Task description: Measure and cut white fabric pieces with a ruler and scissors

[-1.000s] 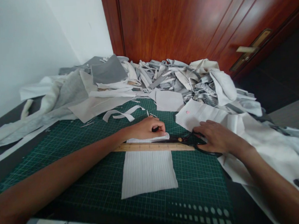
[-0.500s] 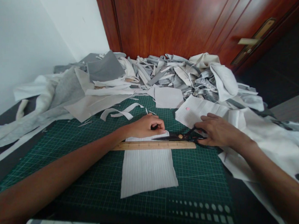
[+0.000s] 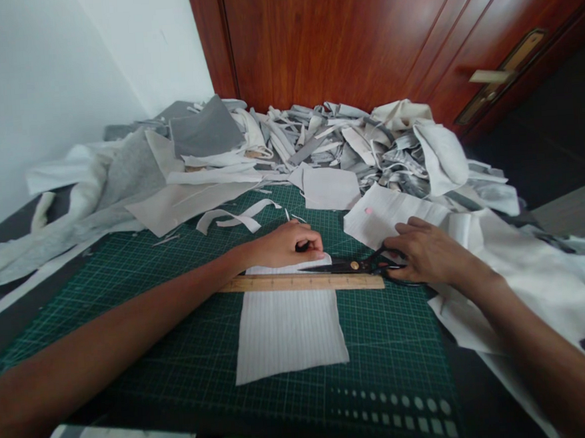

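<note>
A white striped piece of cloth (image 3: 291,336) lies on the green cutting mat (image 3: 182,360), with a wooden ruler (image 3: 301,282) across its upper part. My left hand (image 3: 291,242) is closed, thumb and fingers pinching the cloth's far edge beyond the ruler. A dark spot shows inside the curl of its fingers; I cannot make out what it is. My right hand (image 3: 425,250) grips the handles of black scissors (image 3: 354,266). Their blades point left, just past the ruler, reaching over the cloth strip near my left fingers.
Grey and white fabric scraps (image 3: 317,137) are heaped along the back against the wooden door (image 3: 334,36). Curled white strips (image 3: 237,217) lie beyond my left hand. Larger white cloth (image 3: 526,263) lies under and beside my right forearm. A white wall (image 3: 62,75) rises at left.
</note>
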The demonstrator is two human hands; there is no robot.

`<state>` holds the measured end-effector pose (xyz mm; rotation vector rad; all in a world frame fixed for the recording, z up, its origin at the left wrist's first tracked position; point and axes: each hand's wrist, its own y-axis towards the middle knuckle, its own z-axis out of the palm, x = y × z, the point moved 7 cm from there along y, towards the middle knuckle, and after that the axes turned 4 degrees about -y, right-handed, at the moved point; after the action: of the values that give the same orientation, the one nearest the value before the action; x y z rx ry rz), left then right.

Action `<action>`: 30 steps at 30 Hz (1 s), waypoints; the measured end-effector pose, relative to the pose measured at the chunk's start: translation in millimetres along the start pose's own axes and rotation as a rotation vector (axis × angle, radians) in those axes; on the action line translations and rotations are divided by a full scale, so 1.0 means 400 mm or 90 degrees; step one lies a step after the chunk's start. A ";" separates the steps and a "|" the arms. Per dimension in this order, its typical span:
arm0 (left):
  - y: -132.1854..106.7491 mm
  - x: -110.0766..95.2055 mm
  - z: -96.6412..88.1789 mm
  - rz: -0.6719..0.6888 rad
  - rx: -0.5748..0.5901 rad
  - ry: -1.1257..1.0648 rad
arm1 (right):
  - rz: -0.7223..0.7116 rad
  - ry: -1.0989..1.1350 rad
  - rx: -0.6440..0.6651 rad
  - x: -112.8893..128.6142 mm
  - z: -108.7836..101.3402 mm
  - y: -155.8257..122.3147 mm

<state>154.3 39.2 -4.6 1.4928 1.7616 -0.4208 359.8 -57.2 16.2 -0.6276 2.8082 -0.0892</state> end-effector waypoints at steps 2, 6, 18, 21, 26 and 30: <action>0.000 -0.001 -0.001 0.003 -0.003 0.001 | 0.005 0.006 0.003 -0.003 -0.001 0.001; -0.001 0.000 -0.001 0.001 -0.001 0.006 | 0.007 0.020 -0.004 -0.009 -0.003 0.001; 0.001 -0.005 0.000 0.011 -0.003 0.009 | -0.037 -0.026 -0.038 -0.002 -0.014 0.000; 0.000 -0.007 -0.001 0.011 -0.004 0.010 | -0.043 -0.034 -0.047 0.000 -0.021 -0.001; 0.001 -0.004 -0.001 0.011 -0.003 0.004 | -0.046 -0.029 -0.046 -0.001 -0.018 -0.001; 0.001 0.000 0.000 0.012 -0.007 0.010 | -0.050 -0.019 -0.046 -0.006 -0.008 -0.002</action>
<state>154.6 39.4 -4.5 1.5077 1.7573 -0.3894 361.5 -56.7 19.8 -0.7505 2.7680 0.0079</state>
